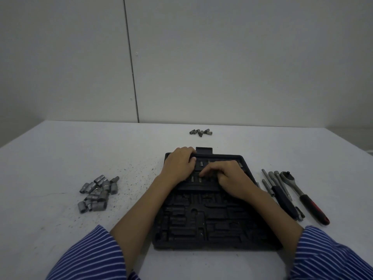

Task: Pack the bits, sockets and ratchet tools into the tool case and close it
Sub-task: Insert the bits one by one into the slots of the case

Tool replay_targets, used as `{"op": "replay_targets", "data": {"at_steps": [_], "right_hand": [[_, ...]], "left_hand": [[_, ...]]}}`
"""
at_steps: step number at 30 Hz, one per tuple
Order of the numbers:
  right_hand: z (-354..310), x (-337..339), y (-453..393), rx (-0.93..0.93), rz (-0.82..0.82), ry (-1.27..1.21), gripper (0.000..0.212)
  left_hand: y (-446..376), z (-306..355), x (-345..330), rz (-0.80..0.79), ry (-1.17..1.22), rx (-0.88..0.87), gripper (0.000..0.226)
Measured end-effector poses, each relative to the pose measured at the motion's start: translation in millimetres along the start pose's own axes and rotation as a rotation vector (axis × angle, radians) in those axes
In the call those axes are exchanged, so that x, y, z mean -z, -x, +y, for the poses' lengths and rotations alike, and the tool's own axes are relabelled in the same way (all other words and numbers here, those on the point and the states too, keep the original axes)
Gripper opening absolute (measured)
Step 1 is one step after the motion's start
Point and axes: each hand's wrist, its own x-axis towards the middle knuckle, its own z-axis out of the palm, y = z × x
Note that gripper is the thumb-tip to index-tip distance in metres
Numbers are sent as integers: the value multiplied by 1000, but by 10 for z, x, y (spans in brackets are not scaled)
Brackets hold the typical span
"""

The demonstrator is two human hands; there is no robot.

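Observation:
The black tool case (210,225) lies open on the white table in front of me, most of its moulded slots bare. A few bits (201,164) stand in the far rows. My left hand (179,165) grips the case's far left edge, fingers curled over the rim. My right hand (226,176) lies over the bit rows with its fingertips down on a bit; whether it pinches that bit is hidden. A pile of grey sockets (96,194) lies to the left. The ratchet (302,196) with a red and black handle and several extension bars (276,185) lie to the right.
A small cluster of loose bits (201,132) lies beyond the case near the table's far edge. Dark specks of grit are scattered between the sockets and the case. A grey wall stands behind the table.

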Motion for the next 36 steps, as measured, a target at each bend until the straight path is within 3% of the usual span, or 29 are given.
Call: {"op": "replay_targets", "data": {"at_steps": [9,16,36], "right_hand": [[-22,67,-75,-51,-45,4,42],[-76,122,-268,-105,77,175,26],[117,-194,-746,-248,139,457,34]], "left_hand": [[-76,6,30,-8,36,56,30],[-190,14,61,-46,56,79,28],[-693,-174,-125,-16,55,175,26]]}}
